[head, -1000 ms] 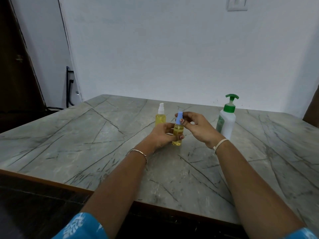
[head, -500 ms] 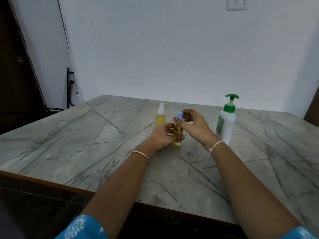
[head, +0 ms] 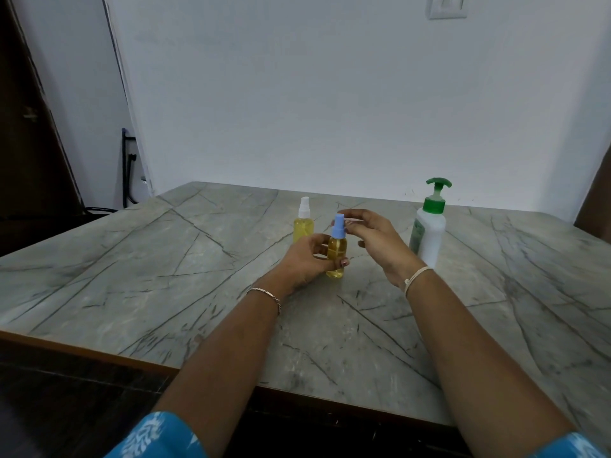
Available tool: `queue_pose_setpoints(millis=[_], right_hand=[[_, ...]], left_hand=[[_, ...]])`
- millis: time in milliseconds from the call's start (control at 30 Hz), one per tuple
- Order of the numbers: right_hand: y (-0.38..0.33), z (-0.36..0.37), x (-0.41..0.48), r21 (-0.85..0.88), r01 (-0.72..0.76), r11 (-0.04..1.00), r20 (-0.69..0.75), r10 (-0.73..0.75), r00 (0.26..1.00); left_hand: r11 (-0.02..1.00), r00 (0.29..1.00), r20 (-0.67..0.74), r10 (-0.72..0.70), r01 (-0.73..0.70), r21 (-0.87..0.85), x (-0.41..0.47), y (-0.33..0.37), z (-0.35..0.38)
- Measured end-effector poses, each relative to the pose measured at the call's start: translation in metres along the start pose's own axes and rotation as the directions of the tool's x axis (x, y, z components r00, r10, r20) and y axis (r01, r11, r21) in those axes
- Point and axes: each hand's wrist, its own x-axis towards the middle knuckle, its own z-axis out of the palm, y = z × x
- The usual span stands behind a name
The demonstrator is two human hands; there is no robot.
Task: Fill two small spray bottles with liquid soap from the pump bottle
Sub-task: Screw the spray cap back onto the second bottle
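A small spray bottle (head: 338, 249) with a blue top and yellow liquid stands on the grey marble table (head: 165, 276). My left hand (head: 305, 261) grips its body. My right hand (head: 372, 238) hovers just right of the blue top, fingers relaxed and apart from it, holding nothing. A second small spray bottle (head: 303, 223) with a white top and yellow liquid stands just behind to the left. The white pump bottle (head: 428, 233) with a green pump stands upright to the right of my right hand.
The table's wooden front edge (head: 99, 353) runs across the lower left. A white wall rises behind the table, with a switch plate (head: 446, 4) at the top. A dark door (head: 29, 127) and a black cable (head: 127, 166) are at the far left.
My right hand has let go of the blue spray top, which now sits on the bottle, and has drawn slightly to the right. My left hand keeps its hold.
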Motion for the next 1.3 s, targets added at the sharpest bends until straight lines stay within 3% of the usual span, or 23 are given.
queue_pose_setpoints(millis=[200, 400, 567, 833, 1133, 1300], right_hand=[[0.001, -0.004, 0.002, 0.001, 0.029, 1.000, -0.175, -0.028, 0.984], [0.004, 0.004, 0.001, -0.019, 0.067, 0.998, 0.091, -0.065, 0.994], [0.011, 0.007, 0.004, -0.103, 0.127, 0.987, -0.080, -0.136, 0.987], [0.011, 0.004, 0.002, -0.061, 0.121, 0.991, 0.061, -0.117, 0.991], [0.025, 0.019, 0.012, -0.463, 0.159, 0.872, -0.178, -0.267, 0.947], [0.020, 0.020, 0.003, -0.516, 0.152, 0.843, -0.221, -0.302, 0.927]], left_hand=[[1.000, 1.000, -0.002, 0.002, -0.002, -0.021, -0.001, -0.001, 0.000], [0.998, 1.000, 0.003, 0.019, -0.018, -0.066, -0.002, -0.002, -0.001], [0.998, 0.999, 0.015, 0.036, -0.035, -0.060, -0.005, 0.001, 0.000], [0.995, 0.999, 0.016, 0.033, -0.032, -0.093, -0.004, -0.002, -0.002], [0.996, 0.994, -0.064, 0.087, -0.086, 0.021, -0.007, 0.006, 0.004], [0.994, 0.988, -0.112, 0.104, -0.099, 0.048, -0.009, 0.007, 0.007]])
